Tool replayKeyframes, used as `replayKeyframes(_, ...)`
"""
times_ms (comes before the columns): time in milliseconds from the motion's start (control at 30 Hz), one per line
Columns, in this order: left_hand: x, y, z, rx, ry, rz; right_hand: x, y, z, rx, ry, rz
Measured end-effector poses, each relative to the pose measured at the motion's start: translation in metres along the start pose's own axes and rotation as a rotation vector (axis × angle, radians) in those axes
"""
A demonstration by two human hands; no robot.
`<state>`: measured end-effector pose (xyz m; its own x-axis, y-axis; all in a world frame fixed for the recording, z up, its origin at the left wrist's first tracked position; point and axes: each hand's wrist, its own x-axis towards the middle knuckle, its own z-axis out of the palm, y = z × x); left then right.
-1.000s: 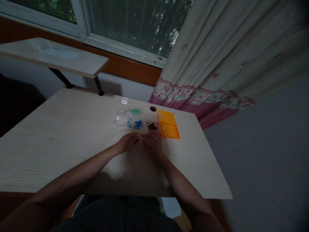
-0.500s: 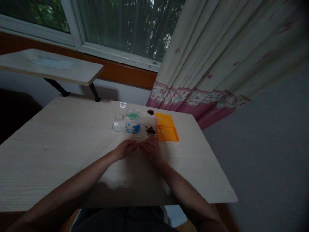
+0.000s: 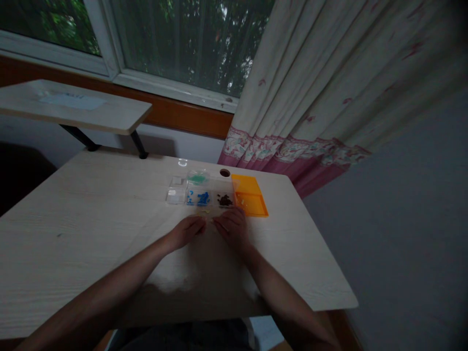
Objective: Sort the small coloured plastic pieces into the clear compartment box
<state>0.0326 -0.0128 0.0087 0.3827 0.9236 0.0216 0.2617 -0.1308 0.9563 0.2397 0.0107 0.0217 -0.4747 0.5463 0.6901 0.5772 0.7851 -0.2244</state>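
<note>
My left hand (image 3: 187, 230) and my right hand (image 3: 233, 226) rest side by side on the pale wooden table (image 3: 91, 219), fingers curled and fingertips close together. What they pinch, if anything, is too small and dim to name. Just beyond them lies a clear compartment box (image 3: 199, 194) with green bits (image 3: 198, 179), blue bits (image 3: 198, 197) and dark brown bits (image 3: 224, 200). A tiny pale yellowish piece (image 3: 205, 212) lies on the table between the box and my fingers. An orange lid or tray (image 3: 248, 201) lies to the right of the box.
A round cable hole (image 3: 224, 172) sits in the table behind the box. A raised wooden shelf (image 3: 73, 107) on black legs stands at the back left. A window and a pink-hemmed curtain (image 3: 292, 146) lie behind. The table's right edge is near the orange tray.
The view has shifted, so the table and box sit slightly lower and further left in frame. My hands have drawn back a little towards me; their fingertips have parted slightly.
</note>
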Motion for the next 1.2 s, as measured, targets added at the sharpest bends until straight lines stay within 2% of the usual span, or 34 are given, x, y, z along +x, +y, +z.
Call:
replayKeyframes(133,0.001,-0.003,0.0,-0.038,0.063,-0.036,-0.005,0.043,-0.014,-0.144,0.114,0.171)
replayKeyframes(233,0.003,-0.006,0.001,-0.087,0.113,-0.045,-0.012,0.076,-0.022,-0.259,0.031,0.384)
replayKeyframes(333,0.003,-0.01,0.001,-0.118,0.134,-0.04,-0.017,0.092,-0.025,-0.296,-0.047,0.521)
replayKeyframes(433,0.0,-0.013,-0.002,-0.056,0.179,-0.004,-0.018,0.093,-0.025,-0.294,-0.044,0.545)
replayKeyframes(600,-0.008,-0.004,-0.017,0.281,0.33,0.229,-0.018,0.09,-0.022,-0.224,0.053,0.557)
replayKeyframes(667,-0.008,-0.001,-0.023,0.399,0.368,0.272,-0.019,0.089,-0.02,-0.184,0.07,0.554)
replayKeyframes(767,-0.004,-0.003,-0.026,0.568,0.414,0.247,-0.018,0.086,-0.018,-0.144,0.095,0.543)
replayKeyframes(867,0.001,-0.012,-0.026,0.7,0.408,0.209,-0.015,0.081,-0.017,-0.124,0.09,0.541)
replayKeyframes(1000,0.002,-0.018,-0.026,0.773,0.362,0.201,-0.012,0.076,-0.017,-0.109,0.107,0.533)
replayKeyframes(1200,0.0,-0.016,-0.026,0.825,0.32,0.212,-0.013,0.078,-0.015,-0.087,0.126,0.536)
